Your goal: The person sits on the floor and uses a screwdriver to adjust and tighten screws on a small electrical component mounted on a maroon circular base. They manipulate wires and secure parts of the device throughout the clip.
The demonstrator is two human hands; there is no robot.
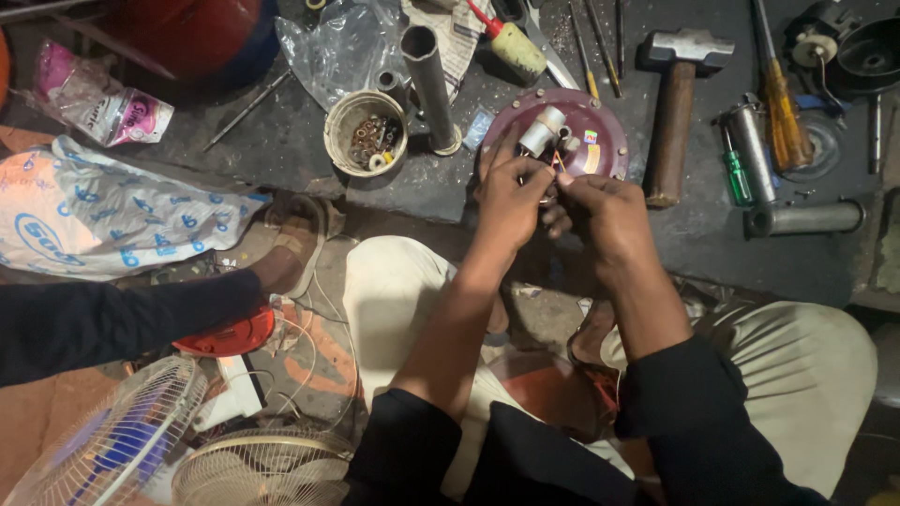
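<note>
Two hands meet over the round maroon motor cover (595, 126): my left hand (511, 199) and right hand (605, 211) pinch thin wires (558, 167) at its near edge, fingers narrow, beside a small grey capacitor (542, 129). A hammer (675, 103) lies right; a cup of washers (367, 133) sits left.

Both forearms reach forward from dark sleeves pushed up near the elbows, converging ahead of the knees. The left hand (509, 199) is curled, knuckles up, fingertips pinched together at its front. The right hand (600, 208) sits just beside it, wrist bent slightly inward, fingers folded and meeting the left's fingertips. The two hands touch at the fingers, both closed in a fine pinch.
</note>
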